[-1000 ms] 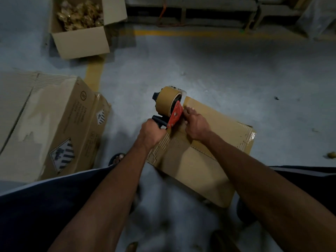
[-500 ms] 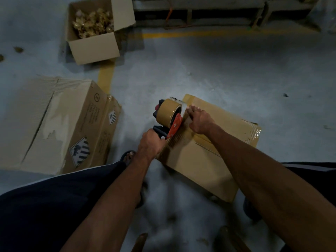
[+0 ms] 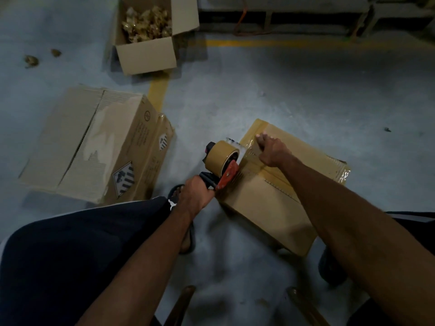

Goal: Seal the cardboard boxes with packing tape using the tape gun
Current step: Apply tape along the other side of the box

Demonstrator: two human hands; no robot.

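Grey concrete floor (image 3: 294, 95) with a yellow painted line carries all the work at this station; you crouch over a closed cardboard box (image 3: 270, 208) lying flat between your knees. Your left hand (image 3: 195, 196) is wrapped around the handle of the tape gun (image 3: 222, 164), whose brown roll stands at the near-left edge of the box with the red frame against the cardboard. Your right hand (image 3: 273, 151) lies on the box top near its far corner, fingers extended and pressing a glossy strip of tape (image 3: 249, 149) that runs from the roll. Treat the tape as thin, sticky and prone to wrinkling: keep it taut and press along its length, not at one point. The box lid is likely light and will flex, so bear down over the seam where both flaps meet. Hold the gun only by its handle; the cutter, not clearly visible here, is probably sharp. The roll judged by its thickness is nearly full and should feed with some drag. A larger taped box (image 3: 98, 147) lies on its side to your left, and an open box (image 3: 148, 41) of crumpled contents stands farther off.
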